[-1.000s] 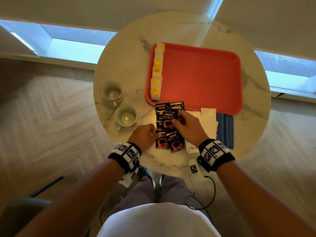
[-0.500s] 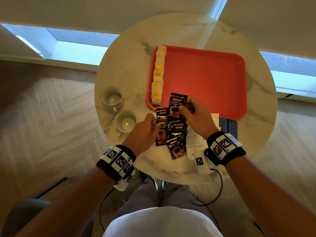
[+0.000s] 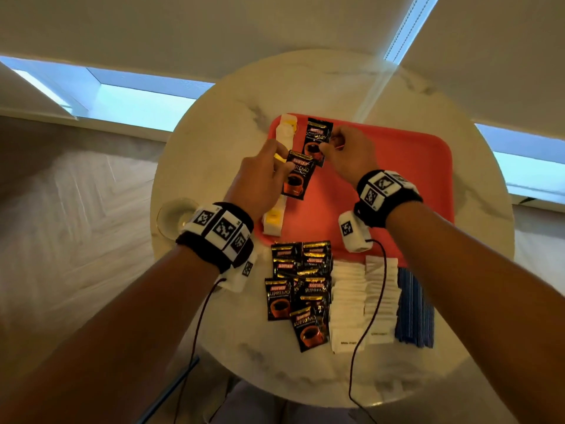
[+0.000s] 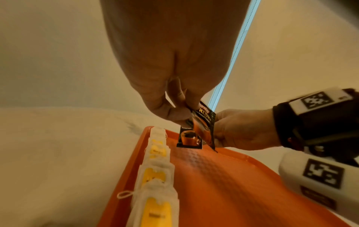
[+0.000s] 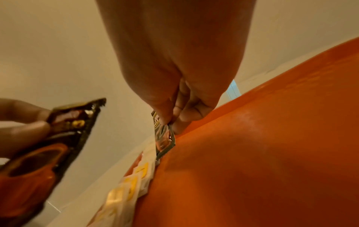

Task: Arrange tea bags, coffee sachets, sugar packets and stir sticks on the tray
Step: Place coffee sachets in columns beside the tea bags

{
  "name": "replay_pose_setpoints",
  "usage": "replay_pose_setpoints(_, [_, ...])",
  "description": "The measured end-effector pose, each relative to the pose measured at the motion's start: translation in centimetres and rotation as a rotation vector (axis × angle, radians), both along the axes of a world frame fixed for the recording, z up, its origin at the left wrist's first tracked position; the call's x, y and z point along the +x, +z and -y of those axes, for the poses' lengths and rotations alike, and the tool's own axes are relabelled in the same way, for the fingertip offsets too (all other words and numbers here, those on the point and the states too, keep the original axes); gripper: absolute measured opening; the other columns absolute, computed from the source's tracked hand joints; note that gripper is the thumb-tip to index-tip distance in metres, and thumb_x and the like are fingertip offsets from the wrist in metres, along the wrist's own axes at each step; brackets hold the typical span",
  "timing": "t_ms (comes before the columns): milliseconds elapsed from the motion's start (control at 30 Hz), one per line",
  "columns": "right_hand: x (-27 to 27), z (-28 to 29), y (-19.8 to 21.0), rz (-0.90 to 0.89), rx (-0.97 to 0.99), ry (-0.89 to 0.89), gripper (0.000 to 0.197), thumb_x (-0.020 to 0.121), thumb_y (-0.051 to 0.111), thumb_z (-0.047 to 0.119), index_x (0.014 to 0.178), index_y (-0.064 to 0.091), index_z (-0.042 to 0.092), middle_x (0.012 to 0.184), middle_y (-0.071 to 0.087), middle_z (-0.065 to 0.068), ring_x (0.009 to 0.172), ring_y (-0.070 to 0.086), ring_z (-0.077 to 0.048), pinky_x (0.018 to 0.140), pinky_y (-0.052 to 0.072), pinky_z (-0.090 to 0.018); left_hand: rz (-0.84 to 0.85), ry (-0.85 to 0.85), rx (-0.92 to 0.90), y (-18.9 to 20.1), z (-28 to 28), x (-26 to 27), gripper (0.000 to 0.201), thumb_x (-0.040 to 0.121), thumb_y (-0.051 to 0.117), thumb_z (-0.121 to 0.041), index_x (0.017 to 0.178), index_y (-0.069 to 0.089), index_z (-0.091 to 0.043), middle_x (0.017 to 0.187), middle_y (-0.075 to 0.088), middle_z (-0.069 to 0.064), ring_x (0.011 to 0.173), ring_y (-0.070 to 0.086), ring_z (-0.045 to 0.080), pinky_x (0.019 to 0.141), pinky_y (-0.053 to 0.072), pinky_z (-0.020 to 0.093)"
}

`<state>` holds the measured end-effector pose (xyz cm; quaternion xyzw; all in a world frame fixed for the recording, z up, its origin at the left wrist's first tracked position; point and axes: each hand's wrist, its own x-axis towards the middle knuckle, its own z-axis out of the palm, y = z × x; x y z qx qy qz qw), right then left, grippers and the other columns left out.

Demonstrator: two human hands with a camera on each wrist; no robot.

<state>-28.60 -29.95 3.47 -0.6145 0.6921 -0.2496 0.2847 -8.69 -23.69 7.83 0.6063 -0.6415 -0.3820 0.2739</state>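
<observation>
both of your hands have lifted off the coffee sachet pile (image 3: 301, 289) and now hover over the red tray (image 3: 397, 191). going left to right: a glass cup (image 3: 174, 214) on the table (image 3: 214, 148), tea bags (image 3: 282, 133) lined along the tray's left edge, your left hand (image 3: 260, 182) pinching one sachet (image 3: 297, 178), your right hand (image 3: 348, 151) pinching another sachet (image 3: 318, 140) further in. sugar packets (image 3: 363, 298) and stir sticks (image 3: 414, 310) lie on the table.

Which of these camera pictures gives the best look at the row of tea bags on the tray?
The left wrist view: the white, yellow-tagged tea bags line the red tray's edge, close and sharp. The head view hides part behind the left hand; the right wrist view blurs them.
</observation>
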Motion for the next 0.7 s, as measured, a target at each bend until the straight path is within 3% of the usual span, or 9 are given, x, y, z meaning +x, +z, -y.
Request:
replay_pose_setpoints(67, [0.1,2.2,-1.1,-0.026,0.022,-0.006,0.021,0.091,0.067,0.022,0.108,0.066,0.01,0.091,0.066,0.0,0.082,0.059,-0.014,0.064,0.043,-0.02,0.01,0.004,0.011,-0.5,1.5,-0.2,0.012,0.098,0.057,-0.026,0.108,0.053,-0.021,0.083,0.07,-0.001,0.071,0.067,0.002,0.061,0.057,0.023])
replay_pose_setpoints(133, [0.2,3.8,-2.1,-0.021,0.045,-0.011,0.023,0.09,0.069,0.02,0.109,0.063,0.008,0.086,0.064,0.0,0.079,0.059,-0.014,0.061,0.041,-0.016,0.018,0.003,0.028,-1.1,2.5,-0.3,0.012,0.098,0.059,-0.024,0.109,0.055,-0.021,0.083,0.07,-0.002,0.067,0.065,0.001,0.059,0.053,0.015])
replay_pose_setpoints(200, [0.3,5.0,-2.9,0.016,0.07,-0.019,0.025,0.089,0.069,0.017,0.11,0.059,0.008,0.08,0.061,0.004,0.078,0.059,-0.015,0.066,0.047,-0.02,0.024,0.003,0.035,-1.7,3.2,-0.5,0.013,0.096,0.062,-0.022,0.109,0.059,-0.02,0.082,0.069,-0.005,0.064,0.063,-0.002,0.058,0.05,0.011])
replay_pose_setpoints(267, [0.4,6.0,-3.5,0.052,0.089,-0.03,0.028,0.087,0.071,0.016,0.11,0.056,0.01,0.077,0.06,0.006,0.077,0.061,-0.015,0.072,0.052,-0.029,0.041,0.006,0.039,-2.2,3.9,-0.6,0.014,0.094,0.064,-0.023,0.108,0.061,-0.019,0.083,0.069,-0.006,0.066,0.063,-0.002,0.063,0.053,0.013])
replay_pose_setpoints(433, [0.4,7.0,-4.4,0.029,0.121,-0.021,0.03,0.084,0.071,0.019,0.107,0.054,0.011,0.091,0.069,-0.005,0.081,0.068,-0.02,0.071,0.058,-0.032,0.052,0.032,0.06,-3.0,5.1,-0.9,0.016,0.092,0.067,-0.024,0.107,0.065,-0.018,0.084,0.07,-0.008,0.071,0.067,0.003,0.071,0.058,0.023])
replay_pose_setpoints(567, [0.1,6.4,-3.3,0.001,0.082,-0.014,0.017,0.095,0.054,0.019,0.107,0.058,0.007,0.094,0.068,-0.007,0.083,0.065,-0.023,0.07,0.052,-0.032,0.092,0.029,0.042,-2.7,5.9,-1.4,0.017,0.093,0.066,-0.026,0.108,0.064,-0.019,0.085,0.07,-0.008,0.07,0.064,-0.003,0.062,0.05,0.007])
replay_pose_setpoints(633, [-0.3,5.3,-2.0,0.102,0.063,-0.027,0.025,0.099,0.044,0.023,0.105,0.06,0.006,0.092,0.07,-0.006,0.078,0.062,-0.018,0.067,0.046,-0.03,0.085,0.05,0.022,-2.2,6.4,-1.5,0.015,0.093,0.066,-0.026,0.107,0.064,-0.02,0.083,0.068,-0.01,0.069,0.062,-0.006,0.058,0.045,0.002])
replay_pose_setpoints(700, [-0.5,3.9,-0.5,0.366,0.115,-0.015,0.03,0.098,0.04,0.024,0.104,0.064,0.006,0.089,0.071,-0.005,0.074,0.062,-0.012,0.066,0.045,-0.028,0.07,0.088,-0.001,-1.8,7.0,-1.6,0.016,0.093,0.065,-0.027,0.107,0.065,-0.02,0.082,0.067,-0.01,0.07,0.062,-0.007,0.058,0.046,0.003])
